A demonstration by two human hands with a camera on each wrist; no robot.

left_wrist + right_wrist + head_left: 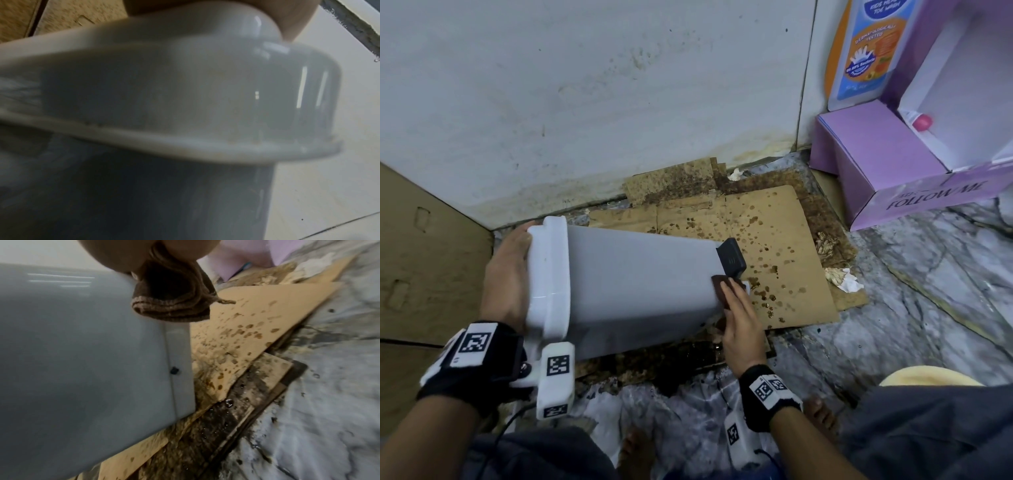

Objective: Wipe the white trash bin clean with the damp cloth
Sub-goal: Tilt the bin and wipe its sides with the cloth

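The white trash bin (633, 284) lies tilted on its side, lid end to the left and base to the right, where a black pedal (731, 257) sticks out. My left hand (505, 274) grips the lid end; its fingers are hidden behind the lid, and one fingertip (152, 19) shows over the glossy lid (185, 97). My right hand (741, 315) holds a folded brown damp cloth (722, 284) against the bin's side near the base. In the right wrist view the cloth (174, 305) hangs bunched under the hand at the bin (72, 353) wall's edge.
Stained, wet cardboard sheets (784, 240) lie under the bin on a marble floor. A purple box (893, 164) and a hand-wash bottle (866, 51) stand at the right by the wall. A brown carton (421, 257) is at the left. Crumpled tissues (842, 279) lie beside the cardboard.
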